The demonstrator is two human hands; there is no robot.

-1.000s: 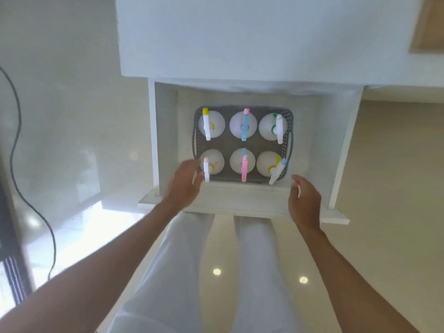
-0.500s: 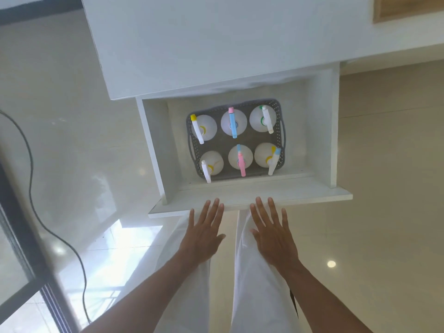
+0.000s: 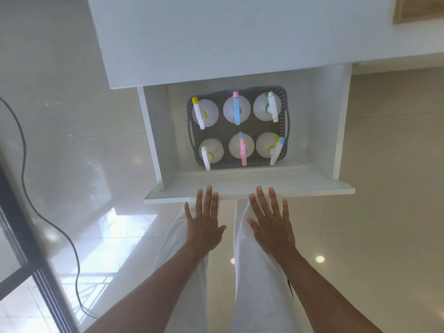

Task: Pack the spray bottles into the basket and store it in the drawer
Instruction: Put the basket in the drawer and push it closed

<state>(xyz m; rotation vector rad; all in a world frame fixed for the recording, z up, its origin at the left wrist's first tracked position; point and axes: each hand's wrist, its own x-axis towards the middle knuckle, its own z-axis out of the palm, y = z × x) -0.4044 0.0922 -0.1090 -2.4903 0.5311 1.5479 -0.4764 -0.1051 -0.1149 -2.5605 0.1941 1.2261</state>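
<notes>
Glossy pale floor tiles fill the view, and the smooth white cabinet top overhangs the open white drawer. Inside it sits the grey perforated plastic basket, rounded at the corners, with six round translucent spray bottles in two rows of three, their triggers yellow, blue, pink, green and white. The left hand and the right hand are flat, fingers spread, holding nothing, fingertips at the drawer's front edge.
</notes>
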